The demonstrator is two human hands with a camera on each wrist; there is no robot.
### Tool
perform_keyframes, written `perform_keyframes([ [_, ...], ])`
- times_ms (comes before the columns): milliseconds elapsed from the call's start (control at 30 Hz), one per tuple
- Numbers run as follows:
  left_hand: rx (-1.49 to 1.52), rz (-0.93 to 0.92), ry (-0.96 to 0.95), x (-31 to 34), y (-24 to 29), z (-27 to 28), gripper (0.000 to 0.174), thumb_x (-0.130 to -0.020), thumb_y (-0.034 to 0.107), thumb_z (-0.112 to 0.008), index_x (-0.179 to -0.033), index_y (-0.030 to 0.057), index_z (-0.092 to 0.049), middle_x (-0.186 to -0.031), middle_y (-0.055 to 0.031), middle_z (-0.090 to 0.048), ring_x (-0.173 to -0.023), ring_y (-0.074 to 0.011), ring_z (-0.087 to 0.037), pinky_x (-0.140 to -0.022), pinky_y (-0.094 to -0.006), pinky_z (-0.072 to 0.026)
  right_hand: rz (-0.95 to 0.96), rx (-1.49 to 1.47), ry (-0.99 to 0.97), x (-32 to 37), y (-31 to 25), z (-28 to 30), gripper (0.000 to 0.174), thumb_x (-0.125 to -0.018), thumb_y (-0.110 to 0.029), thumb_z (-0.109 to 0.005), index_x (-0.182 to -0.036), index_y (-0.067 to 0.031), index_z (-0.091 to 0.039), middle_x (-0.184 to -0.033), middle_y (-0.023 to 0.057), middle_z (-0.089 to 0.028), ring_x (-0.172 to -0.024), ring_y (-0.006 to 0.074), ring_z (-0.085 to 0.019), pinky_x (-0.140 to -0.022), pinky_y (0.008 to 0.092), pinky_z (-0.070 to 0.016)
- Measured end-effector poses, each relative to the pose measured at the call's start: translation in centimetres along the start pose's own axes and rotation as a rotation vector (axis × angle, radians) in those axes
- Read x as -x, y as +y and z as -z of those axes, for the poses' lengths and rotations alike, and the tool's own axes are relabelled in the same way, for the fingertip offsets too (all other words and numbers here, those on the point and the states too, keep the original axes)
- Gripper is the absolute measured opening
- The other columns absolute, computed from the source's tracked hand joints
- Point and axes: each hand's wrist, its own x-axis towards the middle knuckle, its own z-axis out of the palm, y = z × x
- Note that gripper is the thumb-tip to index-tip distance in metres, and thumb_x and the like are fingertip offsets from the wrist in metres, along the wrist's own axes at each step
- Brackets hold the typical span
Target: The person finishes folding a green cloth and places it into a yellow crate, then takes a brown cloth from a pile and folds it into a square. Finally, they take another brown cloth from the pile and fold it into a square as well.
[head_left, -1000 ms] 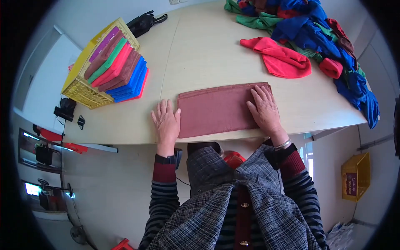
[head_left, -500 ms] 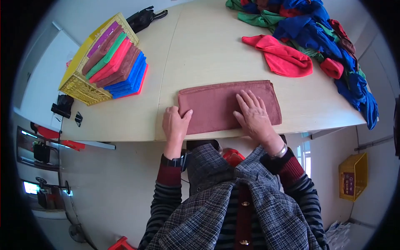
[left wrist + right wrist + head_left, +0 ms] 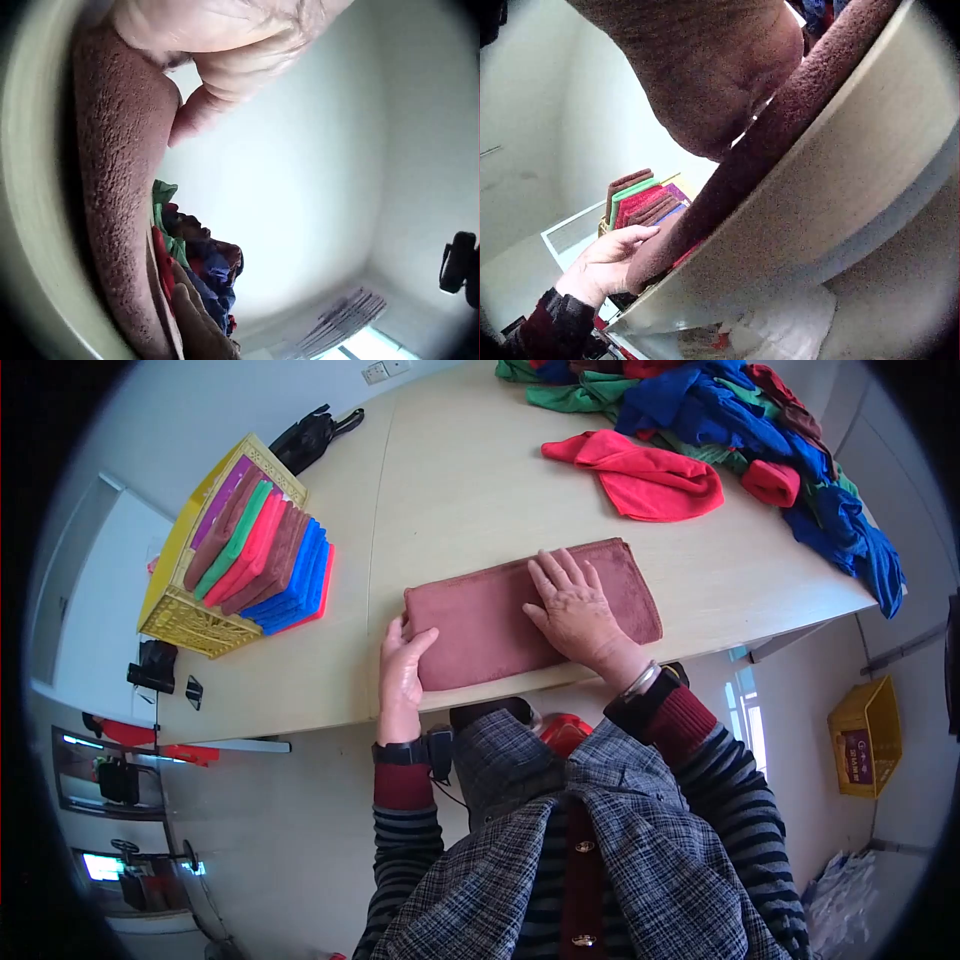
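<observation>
A folded brown towel (image 3: 470,635) lies flat near the front edge of the table, slightly askew. The left hand (image 3: 403,665) grips its left end, thumb over the top and fingers tucked beneath; the right wrist view shows this left hand (image 3: 604,262) from the side. Spread over the towel's top, right of its middle, is the right hand (image 3: 580,610), fingers straight. In the left wrist view the thick folded side of the towel (image 3: 120,172) faces the camera, and the left thumb (image 3: 196,116) rests at its upper edge.
At the left, a stack of folded brown, green, red and blue towels (image 3: 265,555) leans by a yellow basket (image 3: 190,605). A loose red cloth (image 3: 650,480) lies beyond the brown towel, before a heap of crumpled cloths (image 3: 720,415). A black bag (image 3: 310,440) sits at the back.
The left hand has gone from lying flat beside the towel to gripping its left end. The right hand has slid left across the top, and the towel has turned slightly.
</observation>
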Motion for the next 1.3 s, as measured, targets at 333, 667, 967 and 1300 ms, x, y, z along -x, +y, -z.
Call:
perform_keyframes([
  [333,0.212,0.217,-0.125,0.2,0.1,2.1,0.049,-0.088,0.010,-0.070,-0.133,-0.0041,-0.056,-0.124,-0.0120,-0.065,-0.113,-0.0209,-0.062,-0.102,-0.0343,-0.0474,0.001,0.087,-0.037,-0.8,-0.8,-2.0,0.064,-0.101,-0.045,-0.046,-0.150,-0.0034,-0.042,-0.157,0.0141,-0.040,-0.148,0.0335,-0.030,-0.120,0.0532,-0.0225],
  [667,0.230,0.049,-0.245,1.3,6.3,-4.9,0.040,-0.089,0.015,-0.067,-0.125,-0.0015,-0.059,-0.114,-0.0090,-0.067,-0.100,-0.0171,-0.066,-0.089,-0.0314,-0.0529,0.015,0.088,0.012,-0.7,-1.1,-1.3,0.061,-0.101,-0.041,-0.047,-0.148,-0.0033,-0.045,-0.154,0.0136,-0.043,-0.147,0.0325,-0.032,-0.120,0.0529,-0.0243],
  [967,0.074,0.001,-0.361,-2.5,7.5,-12.2,0.017,-0.087,0.011,-0.068,-0.100,0.0024,-0.061,-0.091,-0.0054,-0.065,-0.079,-0.0129,-0.065,-0.071,-0.0270,-0.0520,0.052,-0.059,0.059,6.2,-3.1,1.5,0.054,-0.093,-0.029,-0.059,-0.137,0.0005,-0.053,-0.145,0.0160,-0.050,-0.141,0.0341,-0.040,-0.118,0.0519,-0.0278],
  [1300,-0.499,-0.098,-0.454,-3.6,0.2,-22.5,0.013,-0.084,0.013,-0.069,-0.086,0.0031,-0.061,-0.079,-0.0030,-0.065,-0.070,-0.0125,-0.063,-0.065,-0.0283,-0.0506,0.185,-0.099,0.048,11.2,-2.4,1.9,0.045,-0.086,-0.027,-0.065,-0.118,0.0042,-0.063,-0.136,0.0200,-0.055,-0.138,0.0395,-0.042,-0.120,0.0534,-0.0253],
])
